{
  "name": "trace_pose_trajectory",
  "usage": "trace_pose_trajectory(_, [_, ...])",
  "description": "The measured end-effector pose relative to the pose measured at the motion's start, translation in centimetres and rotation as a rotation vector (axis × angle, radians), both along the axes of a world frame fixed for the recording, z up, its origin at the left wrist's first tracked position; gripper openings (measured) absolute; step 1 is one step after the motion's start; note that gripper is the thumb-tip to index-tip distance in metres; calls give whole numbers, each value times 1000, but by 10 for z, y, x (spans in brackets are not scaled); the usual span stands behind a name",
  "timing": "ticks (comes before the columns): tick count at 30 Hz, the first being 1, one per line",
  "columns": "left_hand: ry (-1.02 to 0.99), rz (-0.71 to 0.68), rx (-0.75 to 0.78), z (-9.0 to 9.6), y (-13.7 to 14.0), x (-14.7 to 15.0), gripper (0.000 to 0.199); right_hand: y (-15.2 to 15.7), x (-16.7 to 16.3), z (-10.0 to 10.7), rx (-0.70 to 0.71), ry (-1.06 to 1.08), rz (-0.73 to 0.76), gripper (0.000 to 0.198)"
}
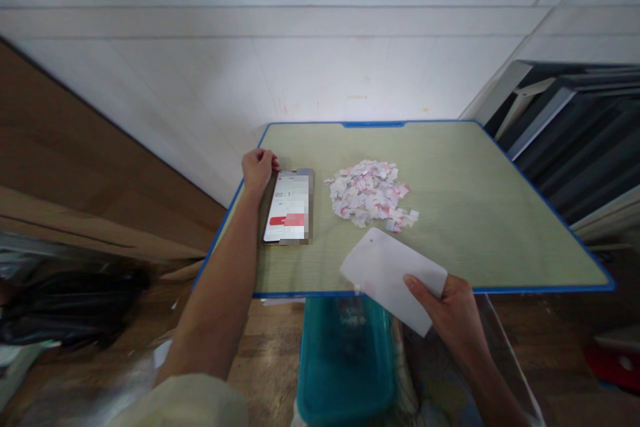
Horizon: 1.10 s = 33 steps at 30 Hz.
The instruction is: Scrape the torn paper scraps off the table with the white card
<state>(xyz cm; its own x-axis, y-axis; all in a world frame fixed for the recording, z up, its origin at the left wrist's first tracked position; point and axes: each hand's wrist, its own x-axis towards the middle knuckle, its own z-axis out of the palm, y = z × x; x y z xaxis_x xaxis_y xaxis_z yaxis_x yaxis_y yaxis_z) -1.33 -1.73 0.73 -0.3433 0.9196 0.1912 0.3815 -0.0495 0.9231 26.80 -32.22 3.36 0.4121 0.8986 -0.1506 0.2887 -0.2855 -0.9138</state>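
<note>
My right hand [453, 307] grips a stiff white sheet [387, 273] by its right end, thumb on top. The sheet has a small hole near its upper corner and hangs tilted over the table's front edge, above a teal plastic bin [345, 373]. Small white and pink paper scraps [367, 193] lie heaped mid-table, just beyond the sheet. At the table's left side, my left hand [258, 168] rests with its fingers curled and nothing visible in them. Right beside it lies a phone [287, 207] with a timer on its lit screen, partly blurred out.
The pale green table [480, 213] has a blue rim and stands against a white wall [320, 67]. Dark flat panels [575, 120] lean at the right. A wooden panel [90, 140] stands at the left, with a black bag [70, 303] on the floor below.
</note>
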Motion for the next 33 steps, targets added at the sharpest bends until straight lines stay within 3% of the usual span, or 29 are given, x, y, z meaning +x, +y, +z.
trace_pose_trajectory(10, [-11, -13, 25, -2, 1, -2, 18, -2, 0, -1, -39, -25, 20, 31])
trace_pose_trajectory(22, [-35, -14, 31, -5, 3, -2, 18, -2, 8, -5, -20, 135, -32, 32])
trace_pose_trajectory(33, [-11, 15, -24, 4, -4, 3, 15, 0, 4, -4, -35, -3, 27, 31])
